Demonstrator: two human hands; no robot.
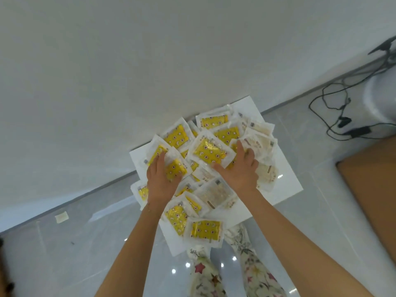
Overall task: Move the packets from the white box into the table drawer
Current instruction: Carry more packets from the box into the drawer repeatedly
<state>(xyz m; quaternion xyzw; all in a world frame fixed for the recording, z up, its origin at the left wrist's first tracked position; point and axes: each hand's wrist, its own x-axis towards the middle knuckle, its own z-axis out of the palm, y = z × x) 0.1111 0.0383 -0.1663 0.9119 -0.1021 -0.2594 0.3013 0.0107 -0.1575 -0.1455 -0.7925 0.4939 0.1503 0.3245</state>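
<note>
**Both hands sunk in the heap, one on each half**

I see the packets [209, 152] piled loose on a flat white container [285, 168]; whether that is the box or the drawer I cannot tell. They lie flat but turned every way, so there is no shared long axis to line up with. The heap itself runs from the container's near-left corner to its far-right one.

My left hand [162, 174] is on the container's left half, fingers curled into the pile and gripping a yellow packet. My right hand [242, 170] is on the right half with its fingers spread and dug in and the thumb tucked under the big yellow packet's edge. I cannot tell if it has a real hold.

I judge the next lift needs both hands closing toward the container's middle, as the slippery wrappers look likely to slide off its near edge.

The table top [107, 61] lies beyond the container's far-left side. Cables [342, 108] and a cardboard sheet [368, 179] lie on the floor [85, 243] well to the container's right.
</note>
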